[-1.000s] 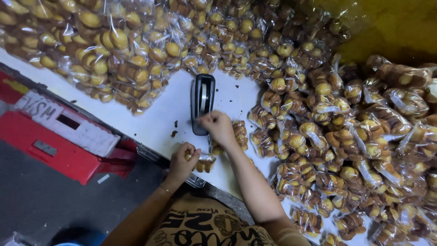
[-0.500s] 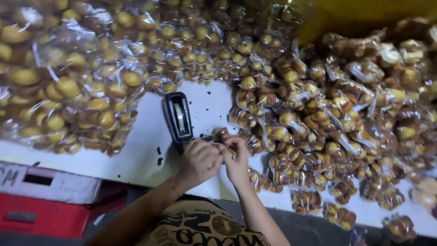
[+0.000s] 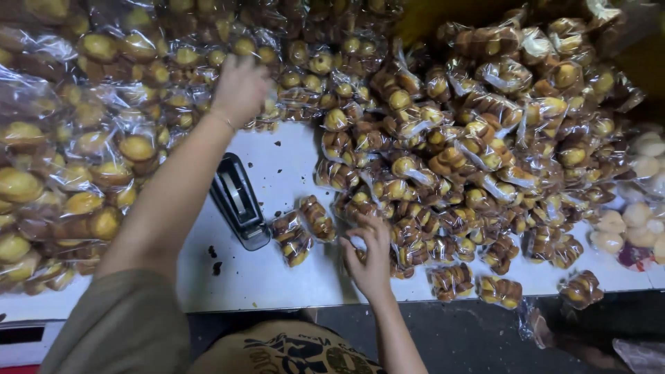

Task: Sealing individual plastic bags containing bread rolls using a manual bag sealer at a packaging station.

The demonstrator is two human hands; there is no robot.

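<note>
Top-down view over a white bench (image 3: pixel 277 277) heaped with clear bags of small golden cakes.

Left hand (image 3: pixel 239 88): stretched up to the far pile (image 3: pixel 138 90) at upper left, fingers curled down among the bags; whether anything is actually pinched cannot be told (fingertips hidden by film and hand).

Right hand (image 3: pixel 370 260): near the front edge, fingers spread and released, resting against the low edge of the big heap (image 3: pixel 471 159) at right; touching packets, closed on none.

Loose packet (image 3: pixel 294 235): lying flat on bare bench, between the black sealer (image 3: pixel 239 201) and the right hand, a second packet (image 3: pixel 318 217) just beside it.

Black sealer: set at an angle on the bench, left of the loose packet, dark crumbs (image 3: pixel 213 253) close by.

Handling (judged): packets light, film thin and slippery, contents soft and easily crushed; stiffness nil, so a packet sags when lifted by one end. Best taken at the gathered film neck or with a loose cupped grip around the whole packet, not squeezed across the cakes.

Pale round buns (image 3: pixel 637 208): at the far right edge, apart from both hands.
</note>
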